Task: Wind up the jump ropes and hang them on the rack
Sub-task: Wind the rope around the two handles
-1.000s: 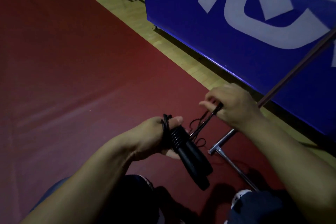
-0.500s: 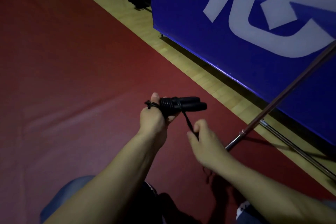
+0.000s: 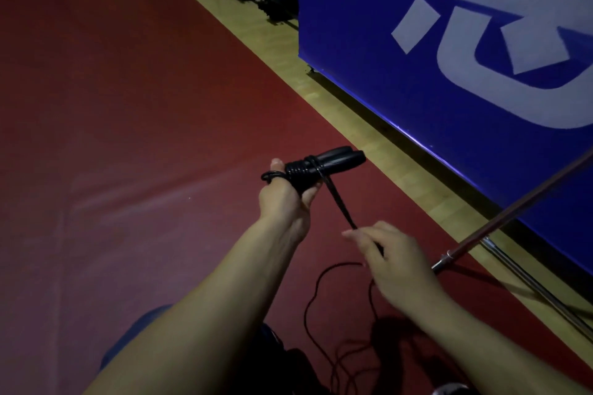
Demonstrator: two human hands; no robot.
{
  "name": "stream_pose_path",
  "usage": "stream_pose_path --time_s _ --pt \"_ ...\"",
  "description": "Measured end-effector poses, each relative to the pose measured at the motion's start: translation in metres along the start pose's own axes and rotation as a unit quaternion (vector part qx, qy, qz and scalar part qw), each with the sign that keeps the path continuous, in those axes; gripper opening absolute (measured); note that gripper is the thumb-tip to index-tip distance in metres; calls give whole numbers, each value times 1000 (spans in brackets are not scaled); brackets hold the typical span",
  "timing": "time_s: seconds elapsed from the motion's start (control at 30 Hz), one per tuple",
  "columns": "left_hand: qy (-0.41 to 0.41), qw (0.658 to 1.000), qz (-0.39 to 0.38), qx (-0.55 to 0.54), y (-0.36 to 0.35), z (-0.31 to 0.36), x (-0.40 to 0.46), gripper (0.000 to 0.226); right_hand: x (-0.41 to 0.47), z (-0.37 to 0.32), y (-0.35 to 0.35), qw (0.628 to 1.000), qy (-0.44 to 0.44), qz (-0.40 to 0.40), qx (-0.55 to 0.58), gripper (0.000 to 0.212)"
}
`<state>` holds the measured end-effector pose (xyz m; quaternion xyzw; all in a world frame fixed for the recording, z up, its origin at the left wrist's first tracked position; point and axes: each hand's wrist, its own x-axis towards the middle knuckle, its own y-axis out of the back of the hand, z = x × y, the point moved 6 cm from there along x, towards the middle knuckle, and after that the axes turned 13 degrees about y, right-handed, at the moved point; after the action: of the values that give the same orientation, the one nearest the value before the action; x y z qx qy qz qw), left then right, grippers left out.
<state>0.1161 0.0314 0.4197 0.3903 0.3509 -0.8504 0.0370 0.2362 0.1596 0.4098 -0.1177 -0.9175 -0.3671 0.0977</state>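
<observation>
Left hand (image 3: 285, 199) grips ribbed black handles (image 3: 324, 163); right hand (image 3: 394, 260) pinches the thin cord (image 3: 340, 205).

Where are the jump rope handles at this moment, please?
In the head view, the jump rope handles sit centre frame, held in the left hand above the red floor, left of the blue banner.

The rope (image 3: 333, 324) (slack part) vanishes into shadow at the bottom edge.

Red floor (image 3: 128, 138) bears slack rope (image 3: 313, 308), rack legs (image 3: 526, 282).
</observation>
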Motion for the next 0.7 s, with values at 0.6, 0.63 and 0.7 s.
stream_pose_path --time_s 0.6,0.63,0.7 --pt "-3 995 36 -90 10 8 12 31 9 11 11 995 44 74 -58 33" --pt "-6 995 29 -92 8 12 13 30 10 8 10 993 61 53 -83 36" --pt "-7 996 6 -89 1 19 11 29 10 9 -2 996 36 -12 -77 33"
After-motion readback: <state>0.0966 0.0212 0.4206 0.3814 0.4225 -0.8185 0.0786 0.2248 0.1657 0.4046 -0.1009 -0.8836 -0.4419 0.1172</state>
